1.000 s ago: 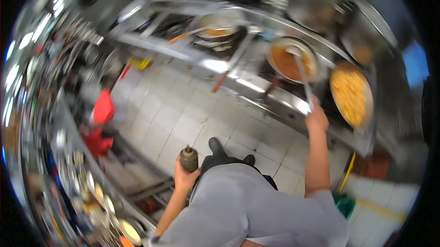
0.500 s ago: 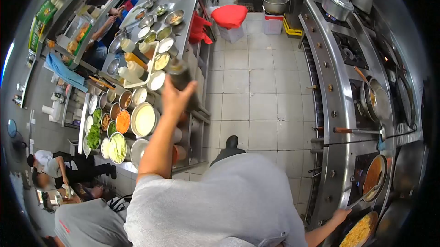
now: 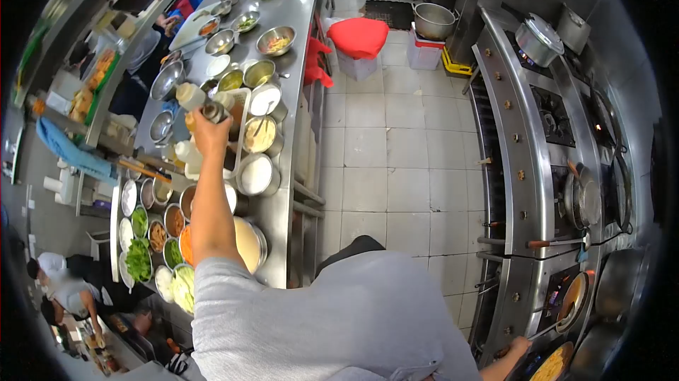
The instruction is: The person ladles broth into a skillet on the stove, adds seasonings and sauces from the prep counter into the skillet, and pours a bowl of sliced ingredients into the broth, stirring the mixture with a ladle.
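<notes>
My left hand [image 3: 210, 135] grips a dark bottle [image 3: 214, 112] by its upper part, above a white tray [image 3: 240, 114] of squeeze bottles on the left counter. A pale squeeze bottle [image 3: 189, 95] stands close beside it. At the lower right, my right hand [image 3: 520, 346] is closed around a long-handled metal utensil [image 3: 543, 331]. Its far end reaches the pan of reddish-brown sauce [image 3: 574, 301], which sits tilted over a lit burner. Nearer to me is a pan of yellow food [image 3: 553, 365], partly cut off by the frame edge.
Bowls of chopped vegetables, including green leaves [image 3: 138, 262], crowd the left counter [image 3: 300, 6]. Stoves [image 3: 527, 169] with pots line the right side. A tiled aisle [image 3: 407, 148] runs between, with a red-covered bin [image 3: 358, 38] at the far end. Other people work at left.
My left hand has carried the bottle leftward from the counter edge to over the tray. The view has shifted. The sauce pan looks more tilted, with flame showing beside it.
</notes>
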Demonstrator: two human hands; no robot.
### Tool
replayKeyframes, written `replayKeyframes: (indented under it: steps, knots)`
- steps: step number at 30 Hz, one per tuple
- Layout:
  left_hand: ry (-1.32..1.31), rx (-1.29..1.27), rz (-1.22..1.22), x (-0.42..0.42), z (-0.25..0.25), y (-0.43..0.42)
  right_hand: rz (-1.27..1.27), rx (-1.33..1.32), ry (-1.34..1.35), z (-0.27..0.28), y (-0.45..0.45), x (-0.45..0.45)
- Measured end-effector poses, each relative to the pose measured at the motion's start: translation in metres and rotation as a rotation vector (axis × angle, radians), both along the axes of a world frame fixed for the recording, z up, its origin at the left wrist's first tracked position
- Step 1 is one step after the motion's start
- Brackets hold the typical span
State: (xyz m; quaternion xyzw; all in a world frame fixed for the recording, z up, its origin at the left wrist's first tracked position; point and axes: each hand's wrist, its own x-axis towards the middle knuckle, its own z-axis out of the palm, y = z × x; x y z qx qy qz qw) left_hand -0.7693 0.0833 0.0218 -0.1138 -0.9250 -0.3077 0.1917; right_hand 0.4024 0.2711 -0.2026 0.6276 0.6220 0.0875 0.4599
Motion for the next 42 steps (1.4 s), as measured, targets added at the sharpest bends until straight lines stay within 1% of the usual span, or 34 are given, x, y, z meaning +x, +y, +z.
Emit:
replayKeyframes:
  steps: [1, 3, 4, 5, 7, 8, 9, 11, 12, 13, 15, 16, 17, 18, 19, 20, 21, 22, 23, 24, 25, 26, 27, 28, 29, 30, 31, 32, 33, 34, 37, 39, 40, 42]
  knots:
    - [-0.003, 0.003, -0.014, -0.007, -0.001, -0.001, -0.014, 0.003, -0.003, 0.013, 0.003, -0.009]
    - [-0.169, -0.328, -0.003, -0.021, -0.005, 0.004, -0.634, 0.501, 0.467, 0.039, -0.007, -0.042]
    - [-0.174, -0.298, 0.047, -0.027, -0.005, 0.011, -0.936, 0.758, 0.696, 0.048, -0.014, -0.056]
    - [-0.178, -0.301, 0.034, -0.031, -0.002, 0.024, -0.945, 0.764, 0.686, 0.049, -0.017, -0.055]
    - [0.489, -0.338, 0.029, -0.030, 0.007, 0.058, -1.037, 0.837, 0.836, 0.049, -0.021, -0.050]
    - [0.525, -0.295, -0.135, -0.039, 0.011, 0.081, -1.009, 0.722, 0.672, 0.070, -0.019, -0.079]
    - [0.473, -0.221, -0.333, -0.043, 0.011, 0.109, -1.017, 0.722, 0.666, 0.082, -0.006, -0.096]
    - [0.377, -0.431, -0.602, -0.070, -0.020, 0.167, -0.325, -0.386, -0.128, 0.093, 0.004, -0.107]
    - [0.318, -0.694, -0.633, -0.082, -0.035, 0.195, -0.345, -0.388, -0.130, 0.091, 0.003, -0.106]
    - [0.318, -0.691, -0.656, -0.103, -0.061, 0.218, -0.433, -0.097, 0.056, 0.077, 0.001, -0.087]
    - [0.323, -1.243, -0.611, -0.148, -0.118, 0.250, -0.578, 0.508, 0.403, 0.053, -0.009, -0.043]
    - [0.243, -1.401, -0.555, -0.163, -0.136, 0.260, -0.603, 0.516, 0.386, 0.054, -0.010, -0.038]
    - [0.171, -1.556, -0.499, -0.177, -0.147, 0.272, -0.501, 0.437, 0.275, 0.057, -0.008, -0.038]
    - [0.128, -1.551, -0.467, -0.182, -0.152, 0.282, -0.412, 0.357, 0.166, 0.069, -0.008, -0.050]
    - [0.096, -1.543, -0.446, -0.184, -0.155, 0.287, -0.527, 0.538, 0.298, 0.080, -0.011, -0.060]
    - [0.120, -1.502, -0.448, -0.200, -0.168, 0.290, -0.430, 0.497, 0.211, 0.076, -0.014, -0.045]
    - [0.196, -1.442, -0.385, -0.222, -0.194, 0.293, -0.441, 0.522, 0.219, 0.077, -0.016, -0.043]
    - [0.075, -1.397, -0.401, -0.215, -0.179, 0.300, -0.666, 0.707, 0.428, 0.102, -0.013, -0.083]
    - [0.006, -1.441, -0.392, -0.203, -0.160, 0.305, -0.634, 0.685, 0.353, 0.104, -0.012, -0.084]
    - [0.179, -1.548, -0.454, -0.229, -0.185, 0.301, -0.388, 0.391, 0.215, 0.106, -0.018, -0.083]
    - [0.258, -1.454, -0.440, -0.228, -0.187, 0.296, -0.653, 0.802, 0.463, 0.144, -0.009, -0.162]
    - [0.292, -1.442, -0.470, -0.257, -0.211, 0.294, -0.589, 0.624, 0.247, 0.113, -0.010, -0.116]
    - [0.300, -1.438, -0.481, -0.232, -0.183, 0.292, -0.953, 0.820, 0.445, 0.175, 0.008, -0.212]
    - [0.551, -1.403, -0.482, -0.254, -0.204, 0.282, -1.007, 0.821, 0.421, 0.163, 0.010, -0.195]
    - [0.335, -1.247, -0.432, -0.234, -0.182, 0.287, -0.934, 0.820, 0.350, 0.146, 0.009, -0.171]
    - [0.355, -1.131, -0.365, -0.237, -0.184, 0.282, -0.840, 0.756, 0.295, 0.135, 0.008, -0.158]
    - [0.263, -1.083, -0.377, -0.258, -0.183, 0.282, -0.933, 0.701, 0.343, 0.149, 0.011, -0.175]
    - [0.399, -1.079, -0.342, -0.262, -0.186, 0.278, -1.018, 0.646, 0.398, 0.165, 0.018, -0.192]
    - [0.420, -0.979, -0.323, -0.267, -0.185, 0.275, -0.897, 0.591, 0.355, 0.157, 0.017, -0.180]
    - [0.343, -0.962, -0.359, -0.248, -0.159, 0.275, -0.773, 0.535, 0.315, 0.148, 0.017, -0.172]
    - [0.475, -0.823, -0.406, -0.211, -0.112, 0.269, -0.801, 0.428, 0.418, 0.153, 0.015, -0.181]
    - [0.564, -0.757, -0.449, -0.177, -0.084, 0.262, -1.131, 0.787, 0.725, 0.167, 0.015, -0.203]
    - [0.603, -0.724, -0.466, -0.161, -0.071, 0.256, -1.144, 0.792, 0.726, 0.168, 0.012, -0.202]
    - [0.675, -0.658, -0.507, -0.132, -0.042, 0.246, -1.260, 0.982, 0.930, 0.170, 0.012, -0.200]
